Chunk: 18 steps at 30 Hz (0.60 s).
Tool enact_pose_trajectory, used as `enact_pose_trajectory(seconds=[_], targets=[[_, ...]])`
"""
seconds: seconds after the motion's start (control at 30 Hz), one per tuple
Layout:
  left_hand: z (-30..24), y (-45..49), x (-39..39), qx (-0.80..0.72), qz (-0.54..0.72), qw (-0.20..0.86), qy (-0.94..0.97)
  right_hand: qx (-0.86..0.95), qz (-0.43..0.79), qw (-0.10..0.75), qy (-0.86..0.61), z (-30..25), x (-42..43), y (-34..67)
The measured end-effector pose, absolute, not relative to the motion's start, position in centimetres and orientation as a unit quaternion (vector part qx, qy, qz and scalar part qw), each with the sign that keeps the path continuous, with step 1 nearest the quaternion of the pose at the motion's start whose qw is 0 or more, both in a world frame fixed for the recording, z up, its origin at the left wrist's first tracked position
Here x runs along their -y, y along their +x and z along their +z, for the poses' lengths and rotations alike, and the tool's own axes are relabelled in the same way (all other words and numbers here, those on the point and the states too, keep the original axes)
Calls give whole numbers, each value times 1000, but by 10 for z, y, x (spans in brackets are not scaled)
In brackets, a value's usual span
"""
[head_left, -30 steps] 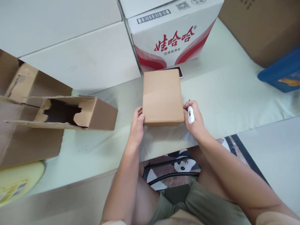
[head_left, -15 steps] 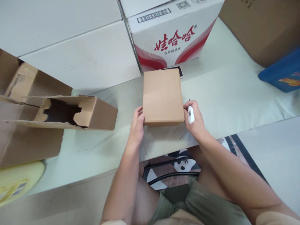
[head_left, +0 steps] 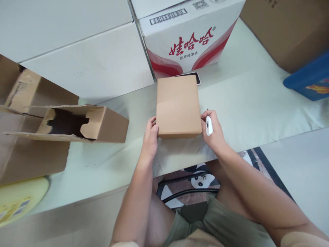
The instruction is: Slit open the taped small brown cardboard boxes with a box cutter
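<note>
A closed brown cardboard box sits on the table in front of me, its top plain. My left hand grips the box's near left corner, thumb in front and fingers partly hidden along the side. Against the near right side of the box is my right hand, closed round a small white utility knife. A short dark tip shows above its fingers. Part of a phone with a dark screen sticks out behind the box.
An open, empty-looking carton lies to the left beside larger cartons. White boxes and a red-and-white water carton stand behind. At right are a blue container and a big brown carton; a yellow container is at lower left.
</note>
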<state>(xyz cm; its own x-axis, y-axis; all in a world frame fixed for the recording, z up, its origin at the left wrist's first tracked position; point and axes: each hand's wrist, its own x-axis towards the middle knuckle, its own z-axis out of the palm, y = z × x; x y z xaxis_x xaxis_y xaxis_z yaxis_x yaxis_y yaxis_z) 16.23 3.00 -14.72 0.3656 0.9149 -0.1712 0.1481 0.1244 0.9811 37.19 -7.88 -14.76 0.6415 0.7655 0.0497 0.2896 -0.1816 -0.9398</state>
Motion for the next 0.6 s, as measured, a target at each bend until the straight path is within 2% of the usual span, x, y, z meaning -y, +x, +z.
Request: enact_pose_trajectory(seconds=[0.6], targets=[[-146, 163, -30, -466, 313, 597, 573, 359, 223, 523, -741, -144, 79, 371]])
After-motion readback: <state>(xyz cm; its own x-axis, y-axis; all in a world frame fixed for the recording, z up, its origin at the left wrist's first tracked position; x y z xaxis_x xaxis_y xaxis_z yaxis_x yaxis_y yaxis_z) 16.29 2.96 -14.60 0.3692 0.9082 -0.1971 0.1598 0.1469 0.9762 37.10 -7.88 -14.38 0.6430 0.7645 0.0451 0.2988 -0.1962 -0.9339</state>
